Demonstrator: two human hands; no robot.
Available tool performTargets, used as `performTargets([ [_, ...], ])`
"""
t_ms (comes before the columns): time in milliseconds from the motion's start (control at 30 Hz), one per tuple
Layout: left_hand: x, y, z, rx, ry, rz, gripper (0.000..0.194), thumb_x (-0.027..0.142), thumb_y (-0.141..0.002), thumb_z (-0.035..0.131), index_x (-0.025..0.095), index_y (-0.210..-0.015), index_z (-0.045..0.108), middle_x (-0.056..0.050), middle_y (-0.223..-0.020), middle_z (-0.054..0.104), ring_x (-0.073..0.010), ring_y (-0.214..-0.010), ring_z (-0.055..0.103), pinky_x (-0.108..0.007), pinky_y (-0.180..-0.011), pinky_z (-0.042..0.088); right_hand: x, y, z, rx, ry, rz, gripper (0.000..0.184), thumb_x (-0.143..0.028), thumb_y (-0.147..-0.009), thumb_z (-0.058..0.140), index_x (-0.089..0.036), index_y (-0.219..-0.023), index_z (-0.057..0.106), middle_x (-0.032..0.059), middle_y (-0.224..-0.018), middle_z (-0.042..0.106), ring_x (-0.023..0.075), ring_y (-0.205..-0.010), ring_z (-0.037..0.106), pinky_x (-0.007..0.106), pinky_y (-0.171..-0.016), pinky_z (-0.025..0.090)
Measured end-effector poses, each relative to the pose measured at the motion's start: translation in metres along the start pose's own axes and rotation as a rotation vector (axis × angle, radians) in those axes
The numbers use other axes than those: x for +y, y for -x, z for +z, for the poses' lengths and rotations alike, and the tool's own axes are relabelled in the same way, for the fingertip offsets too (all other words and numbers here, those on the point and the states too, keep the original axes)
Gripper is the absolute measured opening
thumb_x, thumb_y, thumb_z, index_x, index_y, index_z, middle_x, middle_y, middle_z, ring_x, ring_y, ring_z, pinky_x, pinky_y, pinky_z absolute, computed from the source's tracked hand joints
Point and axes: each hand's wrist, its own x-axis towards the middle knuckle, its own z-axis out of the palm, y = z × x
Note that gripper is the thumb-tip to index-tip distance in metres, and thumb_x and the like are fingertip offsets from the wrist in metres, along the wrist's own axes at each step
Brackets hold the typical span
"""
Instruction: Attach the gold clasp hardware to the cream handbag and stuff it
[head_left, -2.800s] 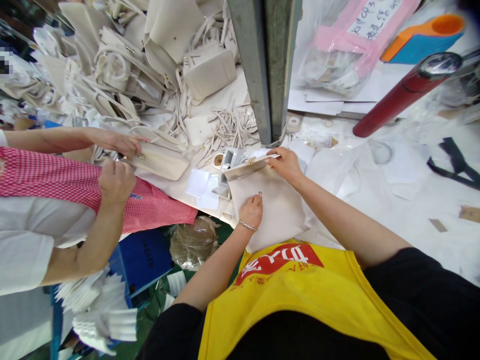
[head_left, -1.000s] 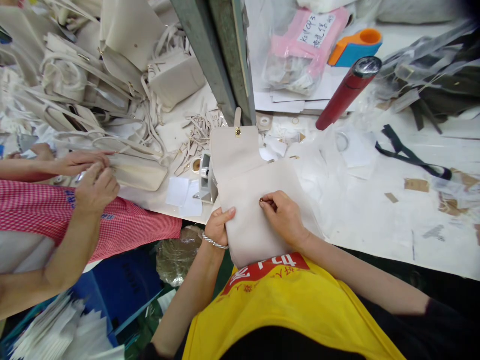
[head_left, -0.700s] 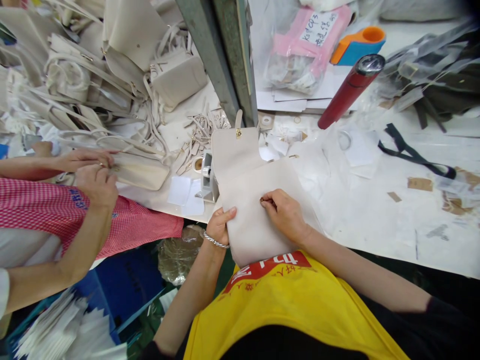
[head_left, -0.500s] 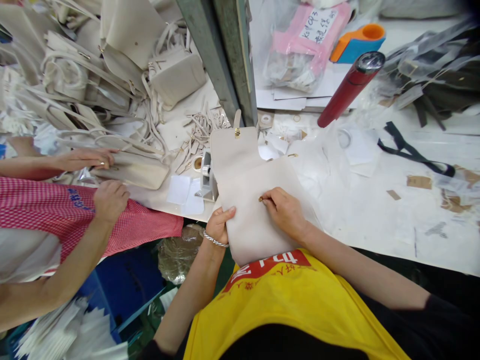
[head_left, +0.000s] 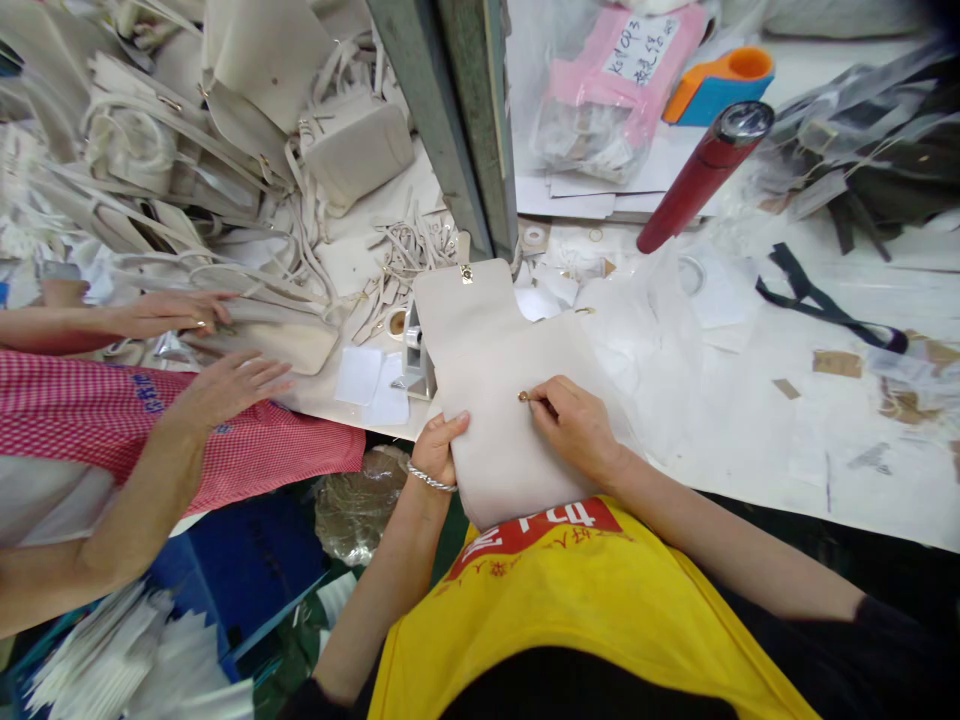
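Observation:
A cream leather bag (head_left: 491, 400) lies against my yellow apron at the table's near edge, its flap (head_left: 463, 305) thrown back and showing a small gold clasp (head_left: 466, 273). My left hand (head_left: 439, 447), with a silver bracelet on the wrist, grips the bag's left edge, thumb on top. My right hand (head_left: 574, 428) rests on the bag's front and pinches a small gold stud (head_left: 523, 396) fixed in the panel.
A co-worker in a pink checked apron (head_left: 150, 420) stands at my left, hands on another cream bag (head_left: 281, 340). Several cream bags and straps (head_left: 225, 130) are piled behind. A grey metal post (head_left: 465, 120), a red tube (head_left: 701, 180), clear plastic sheets (head_left: 652, 330) and scraps cover the white table (head_left: 825, 420).
The bag was pulled toward me and its flap thrown back; my hands swapped places, the right now pinching the stud. The co-worker's near hand opened and reached toward their bag.

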Motion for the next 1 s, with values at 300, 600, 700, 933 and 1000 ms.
performTargets([
  [300, 0.0, 0.005, 0.001, 0.006, 0.01, 0.004, 0.027, 0.014, -0.059, 0.064, 0.009, -0.085, 0.059, -0.01, -0.079, 0.066, -0.0253, -0.083, 0.06, -0.04, -0.083, 0.047, -0.008, 0.003, -0.004, -0.033, 0.164, -0.061, 0.02, -0.025, -0.084, 0.038, -0.018, -0.086, 0.056, 0.004, -0.079, 0.057, 0.0126, -0.073, 0.052, 0.023, -0.062, 0.038],
  [600, 0.001, 0.008, -0.001, 0.01, 0.006, 0.018, 0.028, 0.014, -0.059, 0.065, 0.009, -0.085, 0.059, -0.01, -0.077, 0.066, -0.0253, -0.08, 0.06, -0.04, -0.082, 0.047, -0.008, 0.002, -0.002, 0.001, 0.356, -0.228, 0.022, -0.02, -0.082, 0.038, -0.016, -0.075, 0.058, 0.0043, -0.07, 0.057, 0.0127, -0.066, 0.049, 0.025, -0.059, 0.033],
  [700, 0.001, 0.009, 0.0, 0.007, 0.005, 0.018, 0.028, 0.014, -0.058, 0.065, 0.009, -0.085, 0.059, -0.01, -0.077, 0.066, -0.0257, -0.082, 0.06, -0.041, -0.083, 0.046, -0.008, 0.002, 0.001, 0.028, 0.289, -0.185, 0.02, -0.018, -0.08, 0.039, -0.017, -0.073, 0.057, 0.0047, -0.071, 0.057, 0.013, -0.066, 0.05, 0.025, -0.06, 0.035],
  [933, -0.001, 0.01, -0.003, 0.012, 0.005, 0.024, 0.028, 0.014, -0.059, 0.065, 0.009, -0.086, 0.059, -0.01, -0.078, 0.066, -0.0257, -0.083, 0.06, -0.041, -0.083, 0.046, -0.022, 0.01, -0.009, -0.113, -0.273, -0.053, 0.01, -0.013, -0.072, 0.044, -0.018, -0.065, 0.05, -0.0011, -0.062, 0.051, 0.0088, -0.054, 0.045, 0.021, -0.052, 0.037],
  [1000, -0.001, 0.01, -0.003, 0.01, 0.009, 0.02, 0.028, 0.014, -0.059, 0.065, 0.008, -0.086, 0.059, -0.01, -0.078, 0.066, -0.0256, -0.082, 0.06, -0.041, -0.083, 0.046, -0.021, 0.014, -0.012, -0.184, -0.33, -0.022, 0.009, -0.013, -0.071, 0.045, -0.018, -0.065, 0.05, -0.0025, -0.06, 0.05, 0.0082, -0.053, 0.044, 0.021, -0.051, 0.036],
])
